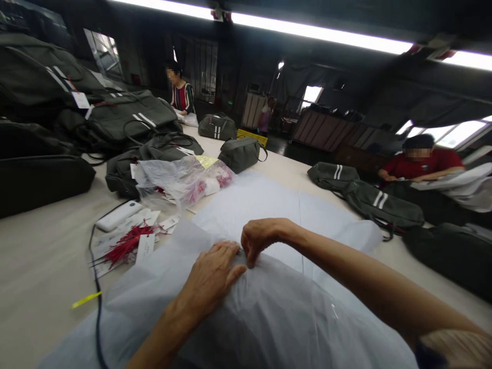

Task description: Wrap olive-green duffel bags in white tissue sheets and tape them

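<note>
Rests bare left hand (213,269) flat and released, thumb spread, on a thin, crumpled, pale translucent sheet (284,292). Arches bare right hand (257,240) in from four o'clock, wrist bent, fingers curled down onto the sheet; cannot tell whether pinching. Cannot see clearly through it; loses near edge at six o'clock. Locates sheet directly beneath both hands.

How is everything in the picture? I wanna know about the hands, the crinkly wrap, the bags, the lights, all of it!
Wrap: wrinkled, spread out
Left hand: open, resting on the wrap
Right hand: curled, touching the wrap; can't tell if pinching
Left bags: heaped
Clear bag: crumpled, with stuff inside
Red strings: bunched
Cord: slack
Yellow strip: lying down
Lights: on
</note>
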The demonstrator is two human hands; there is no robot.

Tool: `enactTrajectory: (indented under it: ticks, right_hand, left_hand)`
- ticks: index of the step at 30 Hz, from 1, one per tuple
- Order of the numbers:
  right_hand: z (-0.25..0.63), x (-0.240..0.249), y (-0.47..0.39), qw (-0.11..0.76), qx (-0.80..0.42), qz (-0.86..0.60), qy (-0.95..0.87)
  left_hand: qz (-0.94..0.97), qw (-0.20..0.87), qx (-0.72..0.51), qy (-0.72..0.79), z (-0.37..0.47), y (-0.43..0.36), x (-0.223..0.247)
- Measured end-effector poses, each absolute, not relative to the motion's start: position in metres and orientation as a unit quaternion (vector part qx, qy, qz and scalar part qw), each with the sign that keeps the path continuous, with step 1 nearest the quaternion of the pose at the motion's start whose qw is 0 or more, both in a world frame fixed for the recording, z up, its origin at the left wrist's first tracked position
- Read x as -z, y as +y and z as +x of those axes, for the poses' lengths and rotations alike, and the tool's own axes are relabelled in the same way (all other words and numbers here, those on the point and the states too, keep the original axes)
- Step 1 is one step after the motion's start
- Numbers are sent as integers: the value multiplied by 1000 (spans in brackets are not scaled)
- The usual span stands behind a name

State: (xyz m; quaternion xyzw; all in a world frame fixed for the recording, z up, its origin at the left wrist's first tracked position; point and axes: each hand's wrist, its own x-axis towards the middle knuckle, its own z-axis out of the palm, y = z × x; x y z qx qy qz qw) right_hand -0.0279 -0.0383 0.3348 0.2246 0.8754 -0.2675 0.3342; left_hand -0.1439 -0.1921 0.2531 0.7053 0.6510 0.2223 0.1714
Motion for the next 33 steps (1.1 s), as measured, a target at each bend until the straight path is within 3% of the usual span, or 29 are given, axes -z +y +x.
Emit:
enactTrajectory:
  ticks: [5, 10, 14, 24, 28, 33]
  right_hand:
    - [-8, -315, -22, 244, 264, 232, 904]
    - [22, -262, 3, 171, 554, 200, 790]
    - [41, -233, 2, 96, 656, 151, 733]
    - [56, -231, -4, 89, 672, 242, 694]
    - [52, -240, -7, 124, 600, 277, 740]
    - [41, -283, -22, -126, 554, 342, 748]
  left_hand:
    - [701, 195, -244, 641, -150, -195, -255]
    - [679, 249, -286, 629, -154, -194, -260]
    - [645, 293, -319, 629, -157, -189, -264]
    - [582, 366, -338, 643, -161, -182, -277]
    - [591, 356, -338, 640, -161, -182, -275]
    - [609, 342, -364, 616, -163, -186, -276]
